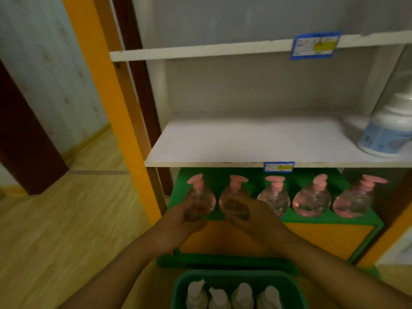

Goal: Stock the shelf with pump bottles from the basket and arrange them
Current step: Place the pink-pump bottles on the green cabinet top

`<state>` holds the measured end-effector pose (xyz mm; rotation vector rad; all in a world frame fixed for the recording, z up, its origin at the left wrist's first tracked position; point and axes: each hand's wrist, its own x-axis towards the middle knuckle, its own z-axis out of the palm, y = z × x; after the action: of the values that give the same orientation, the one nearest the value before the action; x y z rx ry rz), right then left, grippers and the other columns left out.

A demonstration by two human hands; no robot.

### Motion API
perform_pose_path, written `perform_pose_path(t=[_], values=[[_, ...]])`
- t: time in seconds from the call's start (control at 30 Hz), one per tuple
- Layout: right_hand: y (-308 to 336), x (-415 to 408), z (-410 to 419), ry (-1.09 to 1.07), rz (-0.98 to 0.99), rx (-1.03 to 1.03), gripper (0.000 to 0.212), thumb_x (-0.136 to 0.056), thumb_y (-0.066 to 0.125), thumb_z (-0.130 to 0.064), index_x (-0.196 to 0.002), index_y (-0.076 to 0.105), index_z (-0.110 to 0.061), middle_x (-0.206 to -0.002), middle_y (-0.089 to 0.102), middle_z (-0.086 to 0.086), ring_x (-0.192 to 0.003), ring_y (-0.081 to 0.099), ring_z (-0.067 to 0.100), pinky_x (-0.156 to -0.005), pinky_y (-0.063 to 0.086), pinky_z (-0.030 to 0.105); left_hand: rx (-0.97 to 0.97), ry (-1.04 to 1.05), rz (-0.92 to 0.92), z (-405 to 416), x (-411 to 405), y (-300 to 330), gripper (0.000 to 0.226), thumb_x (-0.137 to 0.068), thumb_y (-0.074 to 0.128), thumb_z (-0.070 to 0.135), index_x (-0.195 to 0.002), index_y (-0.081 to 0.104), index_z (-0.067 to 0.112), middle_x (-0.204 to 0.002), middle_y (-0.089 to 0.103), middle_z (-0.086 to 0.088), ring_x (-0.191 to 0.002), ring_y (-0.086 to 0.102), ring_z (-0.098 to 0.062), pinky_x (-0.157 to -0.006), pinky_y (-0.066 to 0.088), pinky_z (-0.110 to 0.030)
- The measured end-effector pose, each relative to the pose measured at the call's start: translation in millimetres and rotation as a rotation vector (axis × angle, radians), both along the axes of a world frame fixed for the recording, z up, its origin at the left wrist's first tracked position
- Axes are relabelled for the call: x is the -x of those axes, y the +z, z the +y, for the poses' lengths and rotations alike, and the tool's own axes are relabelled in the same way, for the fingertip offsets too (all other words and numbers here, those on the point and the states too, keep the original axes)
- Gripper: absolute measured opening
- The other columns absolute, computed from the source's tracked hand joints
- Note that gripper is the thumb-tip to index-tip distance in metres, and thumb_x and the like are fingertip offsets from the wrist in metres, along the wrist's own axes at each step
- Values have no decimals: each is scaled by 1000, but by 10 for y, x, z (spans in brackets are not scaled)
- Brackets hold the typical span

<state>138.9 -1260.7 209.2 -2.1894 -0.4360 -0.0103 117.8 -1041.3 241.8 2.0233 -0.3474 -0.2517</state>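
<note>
Several clear round pump bottles with pink pumps stand in a row on the green bottom shelf (334,219). My left hand (187,215) grips the leftmost bottle (201,192). My right hand (247,212) wraps around the second bottle (234,192). Three more bottles, such as the middle one (274,197), stand untouched to the right. Below my arms, a green basket (296,286) holds several white pump bottles (219,295).
A bare white shelf board (245,139) lies above the bottle row, with a large white and blue bottle (385,134) at its right end. Blue price tags (278,167) hang on the shelf edges. An orange post (124,121) borders the shelf's left side.
</note>
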Motion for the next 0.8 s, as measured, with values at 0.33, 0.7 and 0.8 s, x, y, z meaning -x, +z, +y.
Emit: perform_pose_path(t=[0.33, 0.7, 0.8], values=[[-685, 664, -666, -73, 227, -44, 39, -84, 68, -17, -122, 58, -18, -104, 60, -10, -86, 57, -1, -76, 44, 5, 92, 26, 218, -648, 457, -846, 32, -84, 64, 3, -103, 57, 28, -108, 63, 8, -101, 61, -10, -85, 52, -21], [-1702, 1265, -1219, -124, 503, 195, 55, -74, 74, -45, -123, 56, -30, -110, 56, -17, -88, 53, -4, -71, 41, 7, -458, -234, 151, -1081, 1027, -2058, 51, -89, 59, 27, -136, 38, 21, -139, 41, -1, -124, 43, -16, -103, 37, -29], [-1852, 1362, -1284, -82, 566, 308, 73, -66, 78, -49, -130, 48, -31, -117, 48, -15, -108, 51, 9, -86, 43, 24, -634, -300, 38, -1183, 1024, -2242, 61, -88, 59, 26, -141, 29, 20, -147, 29, -3, -129, 39, -24, -105, 37, -39]])
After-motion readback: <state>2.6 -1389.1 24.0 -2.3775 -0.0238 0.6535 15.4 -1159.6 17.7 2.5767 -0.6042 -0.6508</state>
